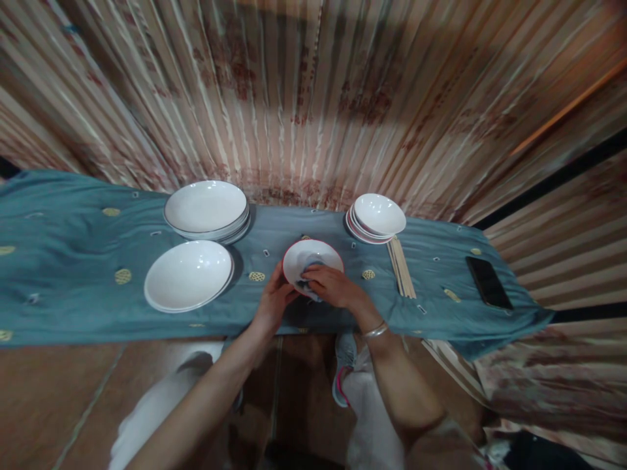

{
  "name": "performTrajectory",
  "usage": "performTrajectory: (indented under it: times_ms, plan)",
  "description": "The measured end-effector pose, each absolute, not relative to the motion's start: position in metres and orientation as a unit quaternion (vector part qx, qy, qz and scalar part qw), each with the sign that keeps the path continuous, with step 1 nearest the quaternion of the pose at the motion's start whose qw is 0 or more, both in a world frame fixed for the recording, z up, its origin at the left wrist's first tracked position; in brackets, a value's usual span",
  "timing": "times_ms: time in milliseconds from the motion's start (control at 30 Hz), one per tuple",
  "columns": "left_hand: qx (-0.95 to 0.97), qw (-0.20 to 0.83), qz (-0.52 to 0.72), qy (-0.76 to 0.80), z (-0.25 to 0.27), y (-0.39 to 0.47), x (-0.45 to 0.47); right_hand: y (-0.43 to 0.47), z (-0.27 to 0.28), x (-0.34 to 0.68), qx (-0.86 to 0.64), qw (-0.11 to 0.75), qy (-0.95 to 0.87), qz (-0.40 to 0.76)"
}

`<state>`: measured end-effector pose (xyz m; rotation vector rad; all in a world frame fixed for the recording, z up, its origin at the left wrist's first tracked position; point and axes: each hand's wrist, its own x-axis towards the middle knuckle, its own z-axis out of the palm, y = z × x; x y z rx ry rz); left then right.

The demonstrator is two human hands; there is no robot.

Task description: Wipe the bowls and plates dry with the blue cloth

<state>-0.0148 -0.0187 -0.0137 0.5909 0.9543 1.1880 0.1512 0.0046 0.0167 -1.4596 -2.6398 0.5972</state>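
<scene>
A white bowl with a red rim (321, 249) is tilted between my hands, just above the front half of the cloth-covered table. My left hand (277, 292) grips the bowl at its left edge, with the thumb side towards the rim. Inside the bowl, my right hand (330, 285) is closed on a grey-blue cloth (312, 263), pressing it against the inner wall near the front rim. Much of the cloth is hidden under the fingers. A silver bangle sits on my right wrist.
Large white plates (206, 205) are stacked at the back left, with white shallow bowls (190, 275) in front. Small bowls (379, 214) stand stacked at the back right, chopsticks (401, 267) beside them. A black phone (488, 282) lies far right. Pleated curtains (294, 98) hang behind the table (78, 261).
</scene>
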Motion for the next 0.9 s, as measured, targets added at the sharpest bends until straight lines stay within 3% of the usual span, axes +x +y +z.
performTrajectory:
  times_ms: [333,633,900]
  plan:
    - [0.263,0.685,0.529,0.426,-0.014,-0.019,-0.015,0.012,0.007,0.129,-0.511,0.049,-0.844,0.159]
    - [0.255,0.689,0.539,0.412,-0.017,-0.019,-0.015,0.007,0.023,0.137,-0.588,-0.037,-0.807,0.050]
    - [0.251,0.689,0.538,0.416,-0.013,-0.019,-0.014,0.003,0.033,0.147,-0.548,-0.060,-0.824,0.132]
